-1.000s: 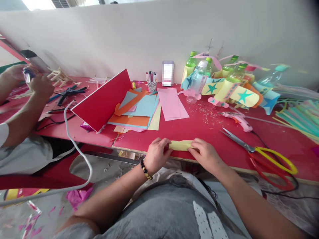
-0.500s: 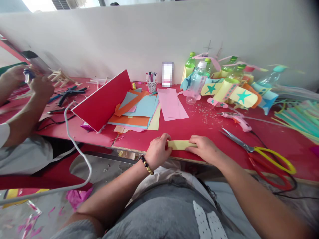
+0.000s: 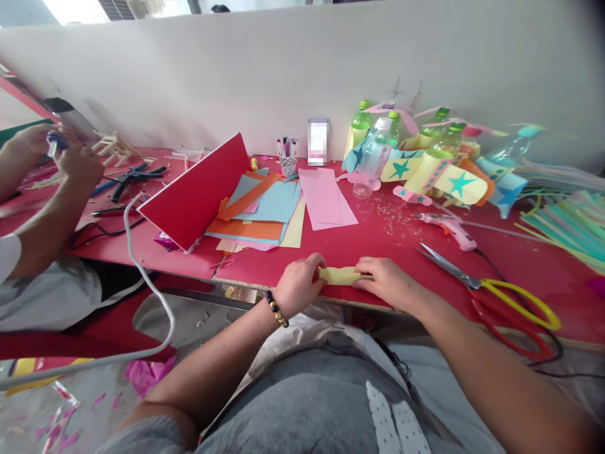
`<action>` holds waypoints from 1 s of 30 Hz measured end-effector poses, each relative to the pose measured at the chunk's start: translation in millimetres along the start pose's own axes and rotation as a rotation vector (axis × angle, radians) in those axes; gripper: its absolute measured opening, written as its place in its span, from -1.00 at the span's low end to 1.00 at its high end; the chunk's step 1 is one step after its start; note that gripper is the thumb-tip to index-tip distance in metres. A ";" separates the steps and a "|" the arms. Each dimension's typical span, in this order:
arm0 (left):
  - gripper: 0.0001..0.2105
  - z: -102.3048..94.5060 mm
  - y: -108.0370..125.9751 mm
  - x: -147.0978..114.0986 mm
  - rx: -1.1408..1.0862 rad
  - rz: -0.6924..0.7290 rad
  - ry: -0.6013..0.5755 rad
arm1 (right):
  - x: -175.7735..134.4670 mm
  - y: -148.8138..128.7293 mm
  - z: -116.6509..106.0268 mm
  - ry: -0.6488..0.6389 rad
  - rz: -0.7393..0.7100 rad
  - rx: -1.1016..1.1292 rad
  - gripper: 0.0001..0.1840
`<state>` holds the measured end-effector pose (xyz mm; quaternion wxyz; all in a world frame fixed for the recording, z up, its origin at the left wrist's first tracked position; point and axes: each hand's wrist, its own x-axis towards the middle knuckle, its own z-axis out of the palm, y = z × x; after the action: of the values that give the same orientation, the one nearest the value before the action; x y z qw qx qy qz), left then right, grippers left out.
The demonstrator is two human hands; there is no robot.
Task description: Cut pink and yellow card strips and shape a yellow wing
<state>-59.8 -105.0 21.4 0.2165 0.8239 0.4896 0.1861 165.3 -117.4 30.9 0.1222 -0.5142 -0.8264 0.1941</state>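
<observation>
A narrow piece of yellow paper (image 3: 338, 276) stretches sideways between a person's hands, above the near edge of a red table (image 3: 401, 246). The left hand (image 3: 300, 282) and right hand (image 3: 388, 284) are equally near, fingers nearly closed, each pinching one end. Scissors (image 3: 474, 283) lie beyond the right fingers, to their right.

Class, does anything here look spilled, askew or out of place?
Yes. Pale bits lie scattered on the red tabletop near the pink glue gun, like spilled debris. The red scissor handle appears to jut past the front edge, which looks careless. A crumpled magenta scrap lies on the floor like litter.
</observation>
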 end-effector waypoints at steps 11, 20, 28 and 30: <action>-0.81 16.5 -17.6 -27.9 0.079 0.396 0.131 | -39.5 -5.7 25.9 0.187 -0.238 -0.431 -0.76; -0.83 15.3 -15.7 -26.5 -0.004 0.362 0.123 | -35.8 -4.9 20.4 0.163 -0.241 -0.372 -0.75; -0.97 6.9 -7.3 -15.0 -0.126 0.071 0.067 | -18.4 4.8 11.1 0.125 -0.086 0.024 -0.70; -0.90 5.5 -3.6 -13.5 -0.025 0.050 0.083 | -13.4 4.6 6.6 0.086 -0.035 0.073 -0.65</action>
<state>-65.6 -116.4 13.6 0.2018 0.8246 0.4752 0.2313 172.1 -128.9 22.9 0.1796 -0.5026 -0.8217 0.1999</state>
